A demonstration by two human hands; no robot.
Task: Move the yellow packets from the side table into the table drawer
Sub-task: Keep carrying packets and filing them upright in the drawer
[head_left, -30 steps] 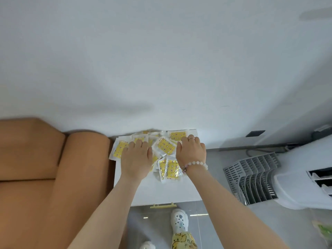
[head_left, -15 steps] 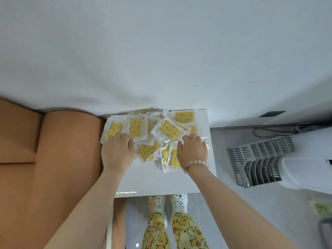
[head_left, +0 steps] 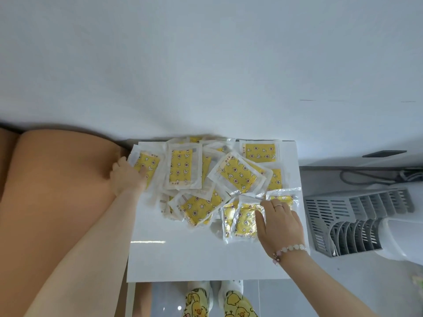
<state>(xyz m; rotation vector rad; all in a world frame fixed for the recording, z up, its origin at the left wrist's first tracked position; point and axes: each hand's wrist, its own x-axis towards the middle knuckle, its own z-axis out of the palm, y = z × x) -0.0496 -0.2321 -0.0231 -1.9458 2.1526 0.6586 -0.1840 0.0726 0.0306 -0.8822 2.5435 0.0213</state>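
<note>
Several yellow packets (head_left: pixel 238 177) in clear wrappers lie in a loose pile on the back half of the white side table (head_left: pixel 183 259). My left hand (head_left: pixel 127 177) is at the pile's left edge, thumb on top of the leftmost packet (head_left: pixel 146 161) and fingers at its outer edge, pinching it. My right hand (head_left: pixel 281 223) is at the front right of the pile, its thumb on one shiny packet (head_left: pixel 246 221) and its curled fingers on another (head_left: pixel 282 197). No drawer shows in this view.
A tan sofa arm (head_left: pixel 59 191) presses against the table's left side. On the floor to the right stand a grey slatted rack (head_left: pixel 357 216) and a white appliance (head_left: pixel 402 239), with cables (head_left: pixel 366 177) behind. The white wall (head_left: pixel 206 65) backs the table. My feet (head_left: pixel 215 300) are under the front edge.
The view has tilted down and closer to the table. My left hand slid left to the pile's outer edge. My right hand moved right onto the front right packets.
</note>
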